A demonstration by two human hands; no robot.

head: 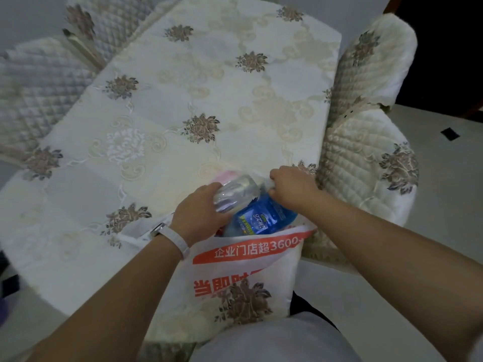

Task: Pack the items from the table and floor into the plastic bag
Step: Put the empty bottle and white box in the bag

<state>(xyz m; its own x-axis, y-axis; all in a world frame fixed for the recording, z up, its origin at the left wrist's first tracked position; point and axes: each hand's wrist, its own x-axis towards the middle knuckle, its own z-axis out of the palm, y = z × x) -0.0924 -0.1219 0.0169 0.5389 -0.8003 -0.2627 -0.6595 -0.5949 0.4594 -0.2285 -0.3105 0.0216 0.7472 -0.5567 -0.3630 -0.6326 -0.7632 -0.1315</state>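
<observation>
The bag [243, 267] is white with red print. It sits in the lower middle of the frame, at the near edge of the table [183, 87], and its mouth is open toward the top. A blue bottle [261, 220] lies inside the mouth. Something pink [224, 176] shows just behind it, but it is too hidden to name.

The left hand [198, 212] grips a clear bottle [236, 193]. This bottle lies tilted over the mouth, on top of the blue bottle. The right hand [292, 189] pinches the far rim of the bag and pulls it open.

The step looks like this: the clear bottle is going into the bag, and it is only partly in.

Next, the left hand likely needs to push the clear bottle down past the blue bottle and then let go. The right hand should keep the mouth wide so the bottle does not catch on the rim. The bag hangs partly off the table, so it could tip or slide.

The table has a cream cloth with brown flowers. No other loose things show on it. A padded chair [366, 158] stands at the right of the frame, and more chairs [39, 82] are at the upper left.
</observation>
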